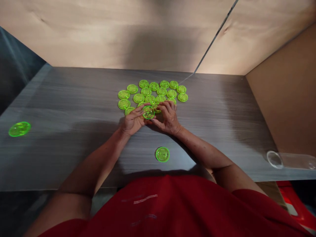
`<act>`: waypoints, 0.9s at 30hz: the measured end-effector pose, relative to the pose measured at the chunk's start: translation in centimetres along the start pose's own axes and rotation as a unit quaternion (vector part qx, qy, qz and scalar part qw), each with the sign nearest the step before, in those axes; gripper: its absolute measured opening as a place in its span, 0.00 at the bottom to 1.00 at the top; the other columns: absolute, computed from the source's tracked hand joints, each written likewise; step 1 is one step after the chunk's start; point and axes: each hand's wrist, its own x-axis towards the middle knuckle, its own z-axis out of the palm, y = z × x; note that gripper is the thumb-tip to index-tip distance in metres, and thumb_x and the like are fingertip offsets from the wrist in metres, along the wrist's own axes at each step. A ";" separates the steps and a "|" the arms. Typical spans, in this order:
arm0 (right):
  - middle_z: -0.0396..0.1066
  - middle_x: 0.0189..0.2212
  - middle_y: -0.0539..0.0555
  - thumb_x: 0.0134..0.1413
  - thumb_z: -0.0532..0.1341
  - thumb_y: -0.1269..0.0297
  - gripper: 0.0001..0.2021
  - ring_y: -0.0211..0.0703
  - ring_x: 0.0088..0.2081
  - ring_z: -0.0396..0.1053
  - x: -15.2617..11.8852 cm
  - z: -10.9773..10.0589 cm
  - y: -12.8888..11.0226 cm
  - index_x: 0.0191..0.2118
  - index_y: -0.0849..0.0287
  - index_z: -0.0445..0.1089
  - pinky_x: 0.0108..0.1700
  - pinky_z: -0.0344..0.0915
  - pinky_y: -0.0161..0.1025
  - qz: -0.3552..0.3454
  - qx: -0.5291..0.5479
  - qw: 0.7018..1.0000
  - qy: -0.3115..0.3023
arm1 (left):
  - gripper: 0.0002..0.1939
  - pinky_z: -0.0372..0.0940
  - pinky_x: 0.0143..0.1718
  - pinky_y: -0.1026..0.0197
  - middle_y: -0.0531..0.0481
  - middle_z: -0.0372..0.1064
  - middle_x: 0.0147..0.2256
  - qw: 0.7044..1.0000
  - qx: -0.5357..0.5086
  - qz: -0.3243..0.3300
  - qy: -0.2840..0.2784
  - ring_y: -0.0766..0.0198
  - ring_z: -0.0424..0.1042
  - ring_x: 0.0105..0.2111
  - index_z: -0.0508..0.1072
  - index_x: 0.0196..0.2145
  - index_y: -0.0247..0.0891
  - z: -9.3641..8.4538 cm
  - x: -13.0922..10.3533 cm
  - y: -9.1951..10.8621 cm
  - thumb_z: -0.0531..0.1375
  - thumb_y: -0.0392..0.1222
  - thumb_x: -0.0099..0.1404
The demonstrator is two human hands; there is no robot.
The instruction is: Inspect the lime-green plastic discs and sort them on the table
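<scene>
A round, translucent green disc with a bright rim is held up between my two hands above the table. My left hand grips it from the left, fingers behind and along its edge. At its right edge is my right hand, fingers curled and thumb reaching to the lower rim. Just beyond the hands, several similar green discs lie flat in loose rows, the nearest partly hidden by my fingers. A single green disc rests between my forearms, close to my body.
Another green disc lies at the far left of the grey wood-grain table. On the right, a clear plastic tube lies on its side by the front edge. Wooden panels rise along the back and right side.
</scene>
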 end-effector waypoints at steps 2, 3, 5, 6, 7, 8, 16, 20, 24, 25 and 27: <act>0.76 0.60 0.64 0.68 0.68 0.31 0.33 0.68 0.65 0.67 0.1 -0.3 -0.6 0.61 0.54 0.79 0.71 0.62 0.66 0.039 -0.025 0.998 -0.041 | 0.30 0.83 0.53 0.44 0.37 0.85 0.56 1.000 0.012 -0.003 0.000 0.39 0.86 0.57 0.78 0.64 0.39 0.0 0.0 0.0 0.73 0.40 0.65; 0.75 0.62 0.64 0.67 0.68 0.30 0.35 0.69 0.67 0.66 0.2 -0.4 -0.8 0.64 0.54 0.78 0.72 0.62 0.66 0.052 -0.037 0.996 -0.061 | 0.30 0.83 0.53 0.45 0.38 0.85 0.56 1.000 0.018 -0.004 0.001 0.38 0.86 0.58 0.79 0.64 0.40 0.0 -0.1 0.0 0.74 0.40 0.64; 0.73 0.65 0.65 0.67 0.68 0.29 0.37 0.71 0.69 0.64 0.4 -0.6 -1.2 0.67 0.53 0.77 0.73 0.60 0.67 0.063 -0.052 0.992 -0.095 | 0.31 0.83 0.50 0.48 0.38 0.85 0.56 1.000 0.028 -0.006 0.002 0.39 0.86 0.58 0.79 0.64 0.40 -0.1 -0.1 0.0 0.75 0.40 0.64; 0.72 0.66 0.66 0.67 0.68 0.29 0.38 0.72 0.70 0.63 0.5 -0.7 -1.3 0.68 0.54 0.77 0.73 0.60 0.67 0.063 -0.054 0.991 -0.104 | 0.31 0.83 0.49 0.50 0.38 0.85 0.56 0.999 0.032 -0.006 0.003 0.40 0.86 0.57 0.79 0.64 0.40 -0.1 -0.1 0.0 0.75 0.40 0.63; 0.72 0.67 0.66 0.68 0.68 0.29 0.38 0.72 0.70 0.63 0.5 -0.7 -1.4 0.68 0.54 0.77 0.73 0.60 0.67 0.061 -0.054 0.991 -0.109 | 0.31 0.82 0.47 0.52 0.38 0.85 0.56 0.999 0.035 -0.006 0.003 0.42 0.86 0.56 0.80 0.63 0.40 -0.2 -0.2 -0.1 0.76 0.40 0.63; 0.72 0.67 0.66 0.68 0.67 0.30 0.37 0.72 0.71 0.63 0.5 -0.6 -1.5 0.68 0.54 0.77 0.73 0.60 0.67 0.059 -0.052 0.991 -0.108 | 0.31 0.82 0.45 0.54 0.39 0.85 0.55 0.999 0.038 -0.006 0.003 0.44 0.86 0.55 0.80 0.63 0.40 -0.3 -0.2 -0.1 0.76 0.40 0.63; 0.73 0.70 0.64 0.70 0.68 0.40 0.29 0.70 0.74 0.62 0.4 -0.2 -1.2 0.65 0.53 0.79 0.75 0.59 0.68 0.028 -0.016 0.995 -0.091 | 0.34 0.82 0.47 0.53 0.38 0.86 0.55 0.999 0.045 -0.006 -0.026 0.43 0.85 0.57 0.81 0.64 0.40 -0.5 -0.4 -0.4 0.78 0.43 0.61; 0.73 0.70 0.64 0.69 0.68 0.42 0.27 0.71 0.74 0.62 0.4 -0.1 -1.1 0.64 0.53 0.80 0.75 0.59 0.69 0.024 -0.018 0.996 -0.089 | 0.37 0.82 0.47 0.55 0.37 0.86 0.53 0.999 0.051 0.002 -0.019 0.47 0.86 0.52 0.81 0.65 0.38 -0.3 -0.8 -0.8 0.80 0.46 0.60; 0.74 0.70 0.64 0.68 0.68 0.42 0.27 0.71 0.74 0.63 0.5 -0.3 -1.1 0.63 0.53 0.80 0.75 0.59 0.68 0.020 -0.014 0.996 -0.087 | 0.35 0.81 0.46 0.56 0.37 0.86 0.53 0.999 0.049 0.017 0.004 0.50 0.86 0.50 0.82 0.62 0.37 0.1 -1.1 -1.3 0.81 0.48 0.60; 0.74 0.70 0.64 0.68 0.68 0.42 0.27 0.71 0.74 0.63 0.5 -0.3 -1.2 0.63 0.53 0.80 0.75 0.59 0.68 0.018 -0.012 0.996 -0.088 | 0.34 0.81 0.46 0.56 0.37 0.86 0.53 0.999 0.049 0.020 0.007 0.49 0.86 0.50 0.82 0.61 0.37 0.3 -1.2 -1.4 0.82 0.48 0.60; 0.74 0.70 0.65 0.69 0.68 0.41 0.27 0.71 0.74 0.63 0.4 -0.2 -1.3 0.62 0.54 0.80 0.75 0.59 0.68 0.014 -0.007 0.996 -0.090 | 0.35 0.82 0.46 0.55 0.36 0.86 0.52 0.999 0.046 0.026 0.013 0.48 0.86 0.50 0.82 0.60 0.36 0.6 -1.5 -1.5 0.82 0.48 0.59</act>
